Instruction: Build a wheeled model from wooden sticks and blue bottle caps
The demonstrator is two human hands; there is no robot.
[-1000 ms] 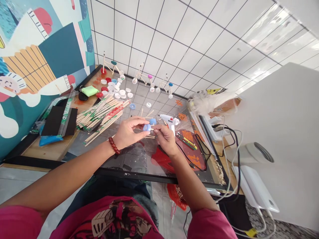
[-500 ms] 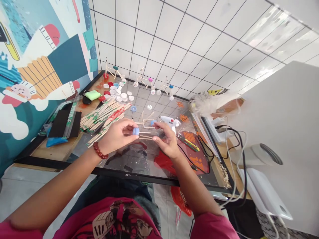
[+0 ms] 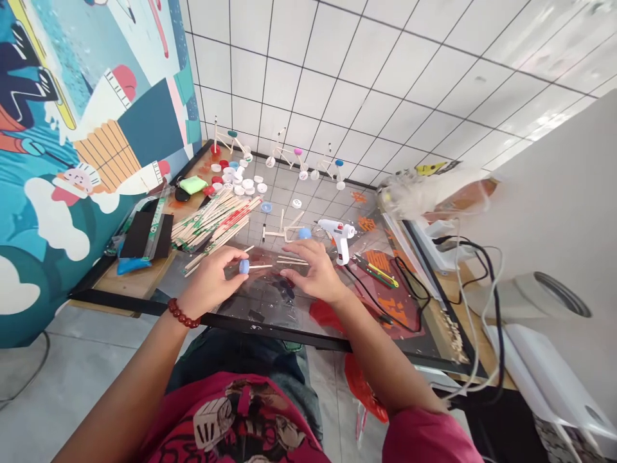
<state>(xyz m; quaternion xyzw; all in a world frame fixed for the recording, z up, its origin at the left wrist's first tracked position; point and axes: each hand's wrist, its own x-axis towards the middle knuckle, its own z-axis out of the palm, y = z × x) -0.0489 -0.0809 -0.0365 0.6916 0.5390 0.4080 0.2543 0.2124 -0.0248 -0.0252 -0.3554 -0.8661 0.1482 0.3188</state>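
Observation:
Between the thumb and fingers of my left hand [image 3: 216, 278] is a small blue bottle cap [image 3: 244, 266], with a thin wooden stick [image 3: 261, 266] reaching out of it to the right. My right hand [image 3: 315, 273] has its thumb and fingers apart and hovers low over the glass tabletop. Two loose wooden sticks [image 3: 292, 260] lie beside its fingertips. Just beyond it is a small stick frame [image 3: 278, 234] with a dark-tipped end, and another blue cap [image 3: 304, 233] touches or sits close to its right end.
A white glue gun [image 3: 339, 238] stands to the right, near a yellow-green cutter [image 3: 383, 275] and black cable [image 3: 402, 283]. Many sticks [image 3: 216, 218] are heaped at left, with white and red caps [image 3: 248, 184] behind. Several stick-and-cap models [image 3: 288, 157] line the back edge.
My hands have drawn apart. The left moved left and nearer me with the cap and stick; the right let go, and two sticks now lie on the table. The view shifted slightly.

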